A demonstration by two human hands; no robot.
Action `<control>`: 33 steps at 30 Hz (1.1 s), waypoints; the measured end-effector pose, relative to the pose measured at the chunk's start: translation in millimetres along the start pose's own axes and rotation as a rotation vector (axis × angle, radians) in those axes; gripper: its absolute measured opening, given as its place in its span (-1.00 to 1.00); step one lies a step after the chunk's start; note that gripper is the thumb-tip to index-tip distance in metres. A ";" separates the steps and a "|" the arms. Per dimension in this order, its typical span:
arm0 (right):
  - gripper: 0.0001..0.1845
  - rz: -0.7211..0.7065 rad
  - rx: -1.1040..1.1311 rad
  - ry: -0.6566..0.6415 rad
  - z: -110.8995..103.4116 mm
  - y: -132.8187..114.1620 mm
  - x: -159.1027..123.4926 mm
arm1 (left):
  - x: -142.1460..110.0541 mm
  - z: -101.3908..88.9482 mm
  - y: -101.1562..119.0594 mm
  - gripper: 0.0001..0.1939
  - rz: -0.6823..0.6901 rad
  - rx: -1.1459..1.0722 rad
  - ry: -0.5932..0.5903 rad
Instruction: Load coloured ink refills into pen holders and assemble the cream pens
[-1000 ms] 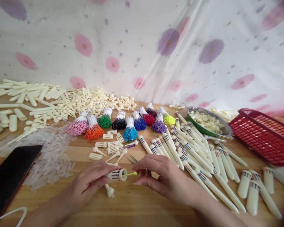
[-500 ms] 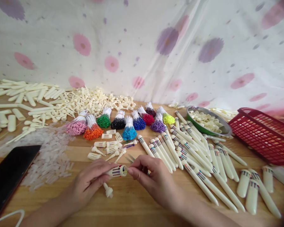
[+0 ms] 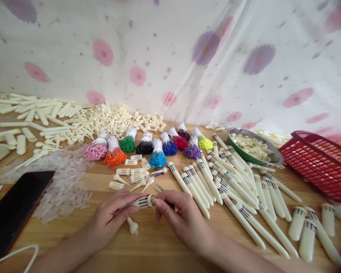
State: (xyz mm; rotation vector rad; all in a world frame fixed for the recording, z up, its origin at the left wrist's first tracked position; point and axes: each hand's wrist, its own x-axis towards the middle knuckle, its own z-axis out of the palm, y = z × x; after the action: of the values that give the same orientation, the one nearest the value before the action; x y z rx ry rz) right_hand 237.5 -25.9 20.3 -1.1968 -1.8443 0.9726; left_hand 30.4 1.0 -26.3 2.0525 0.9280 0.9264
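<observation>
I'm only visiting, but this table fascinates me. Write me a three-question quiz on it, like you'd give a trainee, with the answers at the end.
1. What does the left hand hold?
A: a black phone
B: a cream barrel with coloured strips
C: a bundle of green-tipped tubes
2. True or false: the green-sided bowl sits beside the red basket.
3. What colour are the tips of the leftmost bundle of thin white tubes?

Key:
1. B
2. True
3. Pink
</observation>
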 end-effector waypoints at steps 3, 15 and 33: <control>-0.83 -0.037 -0.043 -0.089 -9.1 -4.1 -2.2 | 1.0 -1.3 -0.5 -0.68 -0.012 -0.016 -0.003; -0.76 -0.250 -0.065 0.101 2.4 -6.0 -10.7 | 0.8 -5.3 2.0 -0.60 0.142 0.025 0.080; -0.88 0.040 -1.136 -0.273 -17.3 36.5 11.4 | -2.8 -17.0 -12.6 -0.67 0.043 0.037 0.057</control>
State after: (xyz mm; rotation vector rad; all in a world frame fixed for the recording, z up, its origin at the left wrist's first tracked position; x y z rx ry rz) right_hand 263.2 -1.3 -1.8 -1.7674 -2.7118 -0.0086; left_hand 11.3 10.0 -28.6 2.0940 0.9404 1.0017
